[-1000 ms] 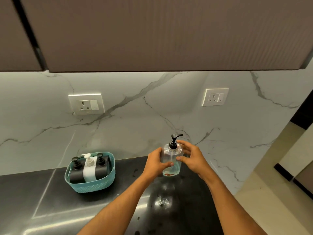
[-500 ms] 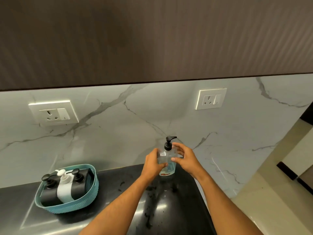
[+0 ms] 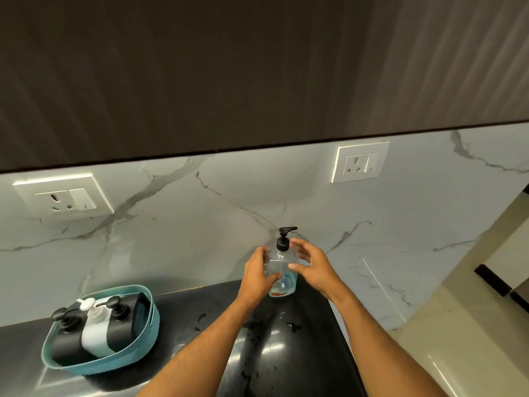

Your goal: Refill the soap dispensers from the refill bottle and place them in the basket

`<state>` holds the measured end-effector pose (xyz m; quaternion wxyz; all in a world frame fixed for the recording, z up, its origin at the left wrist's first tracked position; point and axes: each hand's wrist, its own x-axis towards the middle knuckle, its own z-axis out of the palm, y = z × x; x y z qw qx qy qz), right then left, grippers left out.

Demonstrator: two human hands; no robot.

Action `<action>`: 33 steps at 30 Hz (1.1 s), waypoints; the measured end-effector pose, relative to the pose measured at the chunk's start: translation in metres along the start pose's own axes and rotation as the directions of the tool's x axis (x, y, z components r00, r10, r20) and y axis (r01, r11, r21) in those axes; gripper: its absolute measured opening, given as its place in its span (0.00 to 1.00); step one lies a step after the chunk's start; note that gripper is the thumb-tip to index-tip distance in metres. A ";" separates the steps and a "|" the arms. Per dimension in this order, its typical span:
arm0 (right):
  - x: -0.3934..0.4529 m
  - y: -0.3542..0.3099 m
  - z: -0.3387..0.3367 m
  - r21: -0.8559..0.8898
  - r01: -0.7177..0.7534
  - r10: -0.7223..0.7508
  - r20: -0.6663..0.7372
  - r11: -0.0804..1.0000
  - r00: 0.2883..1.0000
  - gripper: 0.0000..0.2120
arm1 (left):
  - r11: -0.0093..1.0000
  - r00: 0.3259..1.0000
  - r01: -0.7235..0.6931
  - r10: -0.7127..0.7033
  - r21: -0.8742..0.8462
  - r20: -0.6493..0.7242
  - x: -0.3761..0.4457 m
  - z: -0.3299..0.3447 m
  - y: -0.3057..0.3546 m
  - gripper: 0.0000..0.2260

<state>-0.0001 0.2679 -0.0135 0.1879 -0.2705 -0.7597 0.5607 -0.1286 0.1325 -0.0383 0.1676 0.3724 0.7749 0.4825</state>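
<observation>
Dark ribbed cabinet (image 3: 229, 67) overhead, white marble backsplash (image 3: 200, 224) with two wall sockets (image 3: 64, 197) (image 3: 360, 161), glossy black table (image 3: 200, 316) below. Teal basket (image 3: 144, 336) at left on table, well apart from the hands, holding two black dispensers (image 3: 67, 336) (image 3: 121, 325) and one white dispenser (image 3: 96, 329) between them, side by side. Clear pump bottle (image 3: 282, 270) with black pump head, upright on table against backsplash, a little blue liquid at bottom; left hand (image 3: 257, 275) grip curled round its left side, right hand (image 3: 310, 266) grip curled on its right side, fingertips on shoulder.
</observation>
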 end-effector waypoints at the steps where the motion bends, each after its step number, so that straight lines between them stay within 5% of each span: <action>1: 0.000 0.001 0.000 0.003 -0.001 0.001 0.003 1.000 1.000 0.32 | 1.000 1.000 0.001 -0.001 -0.006 -0.001 0.000 0.000 0.000 0.25; 23: -0.003 0.002 0.001 0.033 -0.029 0.028 0.026 0.999 0.999 0.39 | 0.999 1.000 0.013 -0.014 0.041 0.021 -0.012 -0.001 0.015 0.26; 28: -0.013 -0.005 0.001 -0.035 -0.027 0.027 0.005 0.999 1.000 0.40 | 0.996 0.998 0.052 -0.053 0.066 0.023 -0.025 -0.012 0.026 0.30; 33: -0.027 -0.010 0.002 -0.229 0.007 -0.034 -0.115 0.973 0.993 0.42 | 0.965 0.996 -0.059 0.074 0.254 -0.051 -0.047 -0.028 0.040 0.34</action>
